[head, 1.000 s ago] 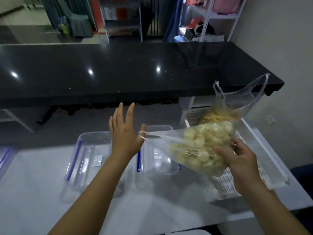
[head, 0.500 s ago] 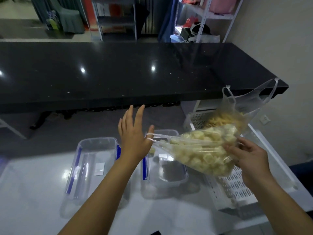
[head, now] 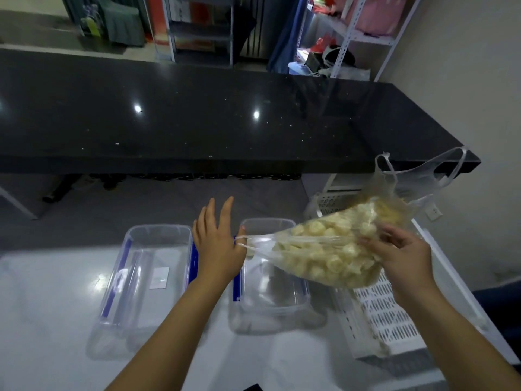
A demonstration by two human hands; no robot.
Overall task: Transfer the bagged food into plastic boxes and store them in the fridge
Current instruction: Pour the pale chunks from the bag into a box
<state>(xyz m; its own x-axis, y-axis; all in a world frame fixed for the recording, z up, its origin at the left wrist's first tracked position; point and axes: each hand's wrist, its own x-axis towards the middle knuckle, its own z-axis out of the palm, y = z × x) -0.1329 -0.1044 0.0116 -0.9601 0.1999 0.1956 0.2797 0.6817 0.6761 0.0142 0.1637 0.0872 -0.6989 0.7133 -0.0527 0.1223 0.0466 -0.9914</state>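
Fingers [head: 210,218] of the left hand [head: 218,249] are spread straight and upright, while thumb and forefinger pinch the stretched handle of the clear bag of pale food pieces [head: 324,255]. The right hand [head: 400,258] grips the bag's far, bulging end with curled fingers. Against a second ago, the bag has tilted flatter and its mouth has moved over the right-hand plastic box [head: 270,277]; no pieces are seen in that box yet. In the inspector's judgement, pouring is about to begin. Both forearms reach forward from the near edge of the white table [head: 42,320]. A second empty plastic box [head: 146,277] stands just left of the first. A white perforated basket [head: 383,311] sits toward the table's right edge, carrying another bag [head: 406,193].
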